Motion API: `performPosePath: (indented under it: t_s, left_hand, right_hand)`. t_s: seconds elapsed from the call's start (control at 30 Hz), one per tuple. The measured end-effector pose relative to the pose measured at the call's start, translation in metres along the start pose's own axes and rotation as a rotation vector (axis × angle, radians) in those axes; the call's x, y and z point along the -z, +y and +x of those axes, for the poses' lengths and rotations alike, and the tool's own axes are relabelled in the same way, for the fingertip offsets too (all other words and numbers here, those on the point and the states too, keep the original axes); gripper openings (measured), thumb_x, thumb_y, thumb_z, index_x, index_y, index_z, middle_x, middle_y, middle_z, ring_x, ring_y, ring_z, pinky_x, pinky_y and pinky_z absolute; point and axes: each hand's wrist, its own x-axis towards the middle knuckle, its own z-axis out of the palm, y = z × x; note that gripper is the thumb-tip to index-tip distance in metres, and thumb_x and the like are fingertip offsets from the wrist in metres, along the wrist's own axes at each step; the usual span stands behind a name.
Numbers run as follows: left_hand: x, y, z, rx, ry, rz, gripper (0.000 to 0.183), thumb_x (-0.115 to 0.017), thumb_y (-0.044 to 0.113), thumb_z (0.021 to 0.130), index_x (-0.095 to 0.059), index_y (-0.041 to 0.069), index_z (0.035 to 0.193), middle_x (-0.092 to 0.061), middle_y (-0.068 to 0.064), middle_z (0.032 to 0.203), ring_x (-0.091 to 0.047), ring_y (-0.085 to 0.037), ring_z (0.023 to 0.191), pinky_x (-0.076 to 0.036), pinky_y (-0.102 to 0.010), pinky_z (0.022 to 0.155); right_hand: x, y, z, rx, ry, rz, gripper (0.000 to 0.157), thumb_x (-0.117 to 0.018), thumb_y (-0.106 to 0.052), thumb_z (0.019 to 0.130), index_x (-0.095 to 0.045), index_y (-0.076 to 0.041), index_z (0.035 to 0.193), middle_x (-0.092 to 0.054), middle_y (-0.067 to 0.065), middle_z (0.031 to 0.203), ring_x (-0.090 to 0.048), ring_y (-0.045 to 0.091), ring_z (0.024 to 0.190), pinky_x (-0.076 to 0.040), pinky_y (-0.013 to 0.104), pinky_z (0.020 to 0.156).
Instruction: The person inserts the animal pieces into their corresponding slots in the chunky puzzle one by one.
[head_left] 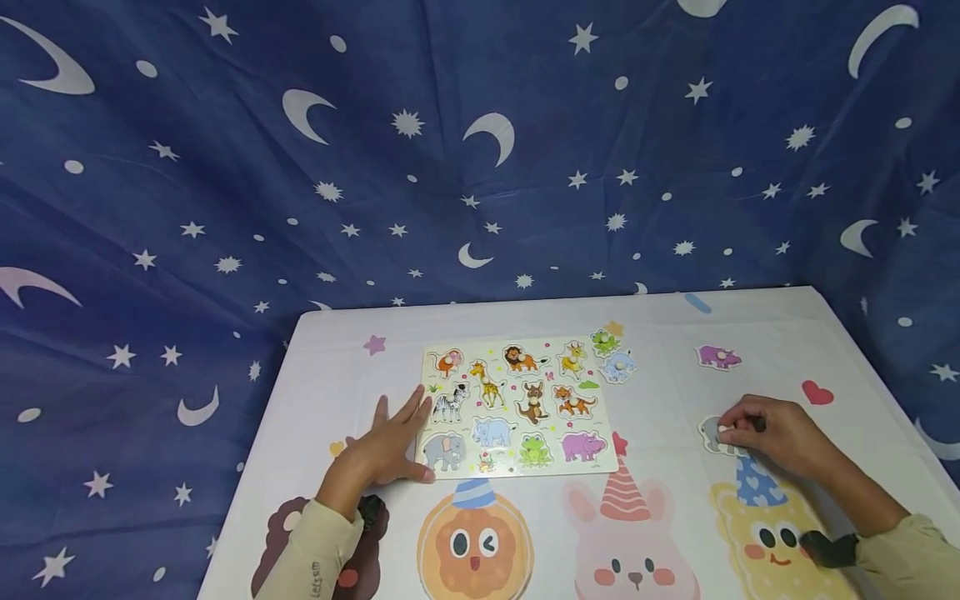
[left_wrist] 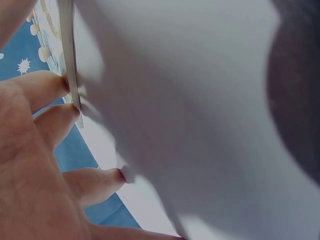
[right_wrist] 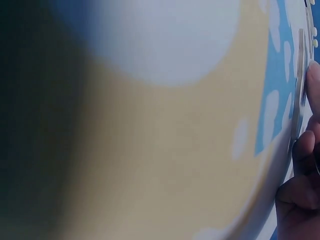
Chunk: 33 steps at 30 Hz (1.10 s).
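A white animal puzzle board (head_left: 468, 421) lies on the table. My left hand (head_left: 390, 442) rests at its left edge with fingers spread; in the left wrist view fingertips (left_wrist: 70, 111) touch the board's edge. Off to the right, my right hand (head_left: 776, 433) pinches the knob of a grey elephant puzzle piece (head_left: 712, 433), which sits low over the tablecloth. Its curled fingers (right_wrist: 305, 145) show at the side of the right wrist view. Knobbed pieces such as the lion (head_left: 517, 358) and zebra (head_left: 450, 404) sit in the board. The board's elephant picture (head_left: 444, 452) shows no knob.
A frog piece (head_left: 604, 342) and a blue rhino piece (head_left: 618, 367) lie by the board's top right corner. Farther right is a purple hippo piece (head_left: 718, 357). The white tablecloth (head_left: 337, 333) has printed cartoon figures; a dark blue starry curtain (head_left: 450, 167) hangs behind.
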Motion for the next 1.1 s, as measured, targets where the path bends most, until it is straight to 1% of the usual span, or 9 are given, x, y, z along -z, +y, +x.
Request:
performPosePath:
  t_s: [0.23, 0.4, 0.53, 0.6, 0.77, 0.9, 1.0, 1.1]
  left_hand:
    - [0.0, 0.0, 0.0, -0.003, 0.0, 0.001, 0.118, -0.092, 0.042, 0.069, -0.026, 0.022, 0.164, -0.007, 0.002, 0.174, 0.002, -0.054, 0.155, -0.016, -0.096, 0.088]
    - [0.0, -0.001, 0.001, -0.003, -0.006, 0.006, 0.118, -0.092, 0.043, 0.069, -0.026, 0.022, 0.164, -0.006, 0.002, 0.174, 0.002, -0.054, 0.155, -0.016, -0.096, 0.088]
    - [0.0, -0.001, 0.002, -0.001, -0.009, 0.001, 0.118, -0.093, 0.043, 0.068, -0.026, 0.022, 0.164, -0.006, 0.002, 0.174, 0.003, -0.054, 0.155, -0.016, -0.096, 0.089]
    - [0.0, 0.0, 0.002, 0.0, -0.01, -0.004, 0.119, -0.093, 0.042, 0.068, -0.026, 0.022, 0.164, -0.006, 0.002, 0.174, 0.003, -0.054, 0.155, -0.015, -0.096, 0.09]
    - [0.001, 0.0, 0.001, -0.001, -0.008, -0.013, 0.119, -0.093, 0.041, 0.067, -0.026, 0.021, 0.163, -0.007, 0.001, 0.174, 0.003, -0.055, 0.155, -0.015, -0.096, 0.089]
    - [0.0, 0.0, 0.0, -0.001, -0.007, -0.008, 0.118, -0.093, 0.041, 0.068, -0.026, 0.022, 0.163, -0.007, 0.002, 0.174, 0.003, -0.055, 0.155, -0.015, -0.096, 0.089]
    - [0.0, -0.001, 0.0, 0.001, -0.01, -0.003, 0.118, -0.092, 0.042, 0.068, -0.026, 0.022, 0.164, -0.007, 0.002, 0.174, 0.003, -0.055, 0.155, -0.015, -0.096, 0.089]
    - [0.002, 0.0, 0.0, 0.005, -0.013, -0.007, 0.118, -0.092, 0.042, 0.068, -0.025, 0.022, 0.164, -0.006, 0.002, 0.174, 0.003, -0.054, 0.155, -0.015, -0.096, 0.09]
  right_hand:
    - [-0.002, -0.004, 0.002, 0.051, 0.015, -0.014, 0.018, -0.088, -0.018, 0.079, -0.074, -0.022, 0.088, -0.052, -0.012, 0.073, -0.049, 0.001, 0.069, -0.039, 0.016, 0.058]
    - [-0.003, -0.018, 0.01, 0.049, 0.006, -0.009, 0.017, -0.087, -0.016, 0.08, -0.074, -0.019, 0.09, -0.052, -0.009, 0.074, -0.049, 0.003, 0.07, -0.041, 0.017, 0.058]
    - [-0.007, -0.037, 0.021, 0.039, -0.02, 0.023, 0.017, -0.087, -0.016, 0.081, -0.074, -0.017, 0.093, -0.053, -0.006, 0.076, -0.049, 0.006, 0.073, -0.043, 0.018, 0.058]
    - [-0.012, -0.046, 0.028, 0.056, -0.026, 0.041, 0.017, -0.087, -0.017, 0.081, -0.075, -0.018, 0.092, -0.054, -0.007, 0.076, -0.05, 0.006, 0.073, -0.044, 0.018, 0.058]
    - [-0.032, -0.069, 0.047, 0.166, -0.042, 0.097, 0.016, -0.087, -0.016, 0.08, -0.073, -0.019, 0.088, -0.053, -0.009, 0.074, -0.049, 0.005, 0.07, -0.042, 0.02, 0.057]
    - [-0.047, -0.094, 0.062, 0.208, -0.081, 0.138, 0.017, -0.087, -0.015, 0.08, -0.072, -0.021, 0.086, -0.052, -0.01, 0.074, -0.048, 0.005, 0.069, -0.041, 0.021, 0.056]
    - [-0.058, -0.115, 0.072, 0.228, -0.111, 0.168, 0.018, -0.088, -0.016, 0.079, -0.071, -0.02, 0.085, -0.051, -0.01, 0.073, -0.047, 0.005, 0.068, -0.04, 0.021, 0.057]
    - [-0.068, -0.134, 0.081, 0.265, -0.134, 0.195, 0.018, -0.088, -0.018, 0.079, -0.071, -0.021, 0.084, -0.05, -0.011, 0.071, -0.046, 0.005, 0.067, -0.039, 0.021, 0.058]
